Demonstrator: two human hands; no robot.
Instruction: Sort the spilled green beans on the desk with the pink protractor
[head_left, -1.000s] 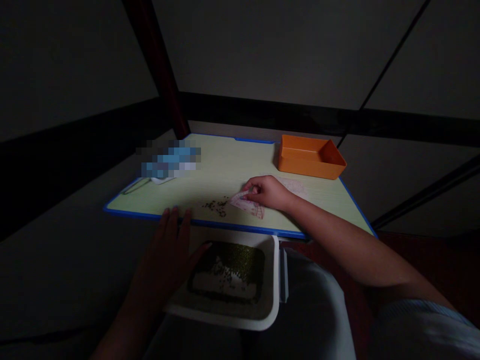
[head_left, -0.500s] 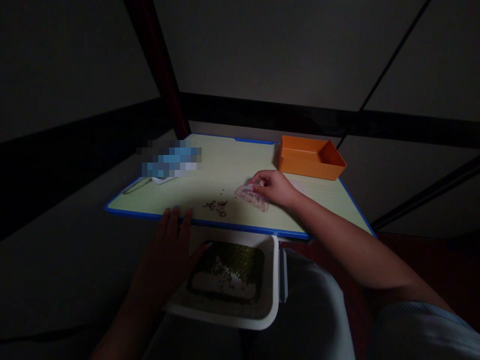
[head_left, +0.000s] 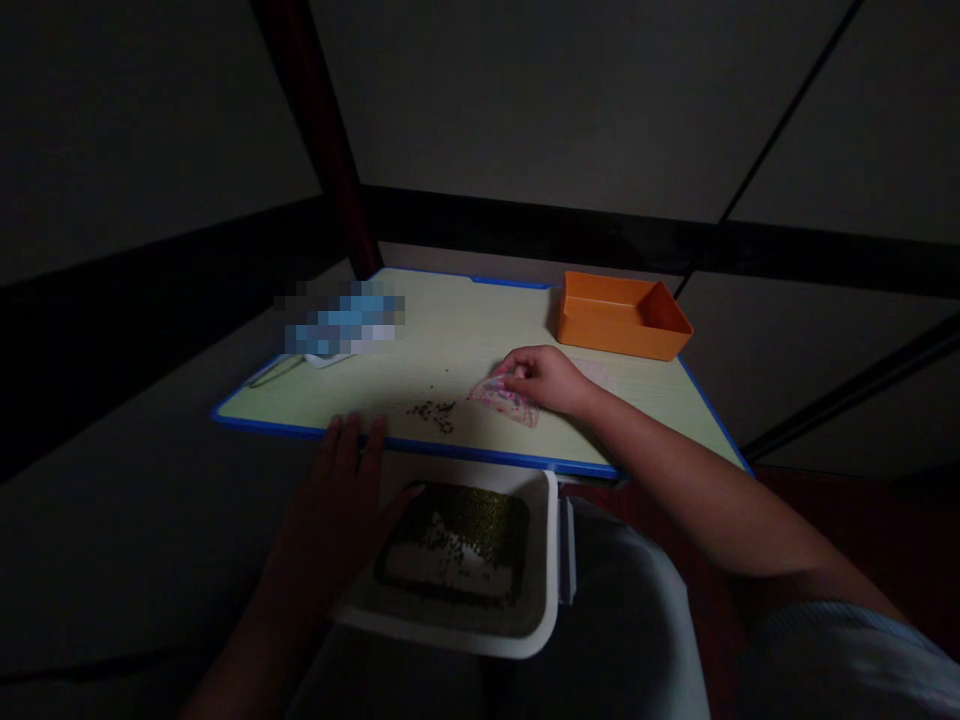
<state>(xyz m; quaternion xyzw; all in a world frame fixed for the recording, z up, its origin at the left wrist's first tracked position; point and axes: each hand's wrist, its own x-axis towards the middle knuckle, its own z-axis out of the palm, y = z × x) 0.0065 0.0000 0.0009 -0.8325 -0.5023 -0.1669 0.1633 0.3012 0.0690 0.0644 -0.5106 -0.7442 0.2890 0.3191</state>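
Observation:
My right hand (head_left: 541, 378) pinches a clear protractor (head_left: 510, 402) with pink markings, tilted low over the pale tabletop (head_left: 465, 330). Left of its edge lies a small scatter of dark green beans (head_left: 435, 414), with a couple of loose ones farther back. My left hand (head_left: 341, 500) has its fingers stretched apart at the table's blue front edge, and its thumb reaches over the white plastic box (head_left: 551, 560). Inside that box, just below the table edge, many small green beans (head_left: 480, 515) cover part of the bottom. My left palm hides the box's left wall.
An orange open bin (head_left: 619, 335) stands at the table's back right. At the left, a blurred-out blue item (head_left: 341, 320) rests on something white. A faint pinkish patch (head_left: 596, 373) shows on the tabletop behind my right wrist. Dark walls border the table.
My right hand has drawn the protractor slightly rightward, away from the bean scatter, and its edge now sits apart from it. A couple of beans appear farther back. My left hand stays put.

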